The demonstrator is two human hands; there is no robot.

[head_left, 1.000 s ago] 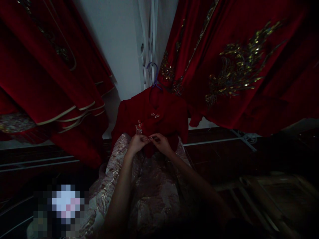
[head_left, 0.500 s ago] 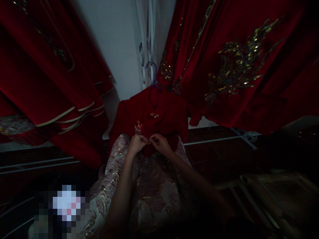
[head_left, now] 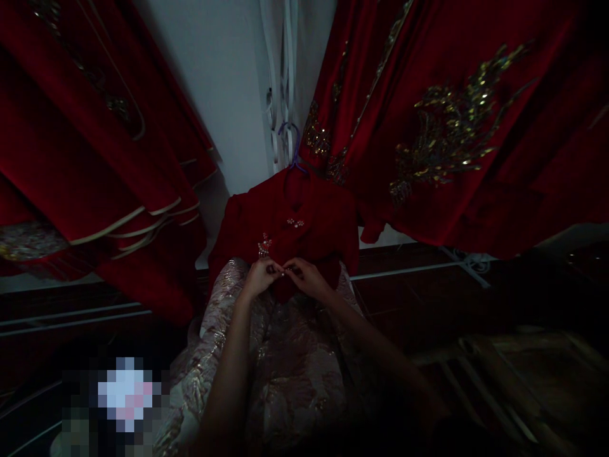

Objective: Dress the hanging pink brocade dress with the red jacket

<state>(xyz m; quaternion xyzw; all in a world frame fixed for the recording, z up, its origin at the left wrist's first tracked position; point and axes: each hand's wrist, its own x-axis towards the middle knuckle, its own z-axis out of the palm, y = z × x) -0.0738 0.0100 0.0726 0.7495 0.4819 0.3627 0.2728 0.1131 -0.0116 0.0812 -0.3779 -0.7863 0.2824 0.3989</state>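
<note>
A red top [head_left: 257, 206] hangs in front of me on a purple hanger [head_left: 295, 143], with beaded ornaments on its chest. Over its lower front, my left hand [head_left: 261, 277] is closed in a pinch, just under the tasselled pearl ornament [head_left: 264, 244]. My right hand [head_left: 307, 277] pinches too, its fingertips meeting those of the left. Tiny pale dots show at the fingertips; whether they are beads or nails I cannot make out in the dim light. Below the hands spreads a pale, shiny brocade garment [head_left: 304, 368].
Red garments [head_left: 157, 158] with pale edging hang at the left. Another red garment [head_left: 514, 171] with gold sequins hangs at the right. White straps [head_left: 285, 63] run down the wall. A wooden-looking frame [head_left: 504, 381] stands at lower right, and a blurred-out patch [head_left: 126, 393] at lower left.
Both hands stay fingertip to fingertip, with only a slight shift of the fingers. The view has moved very slightly.
</note>
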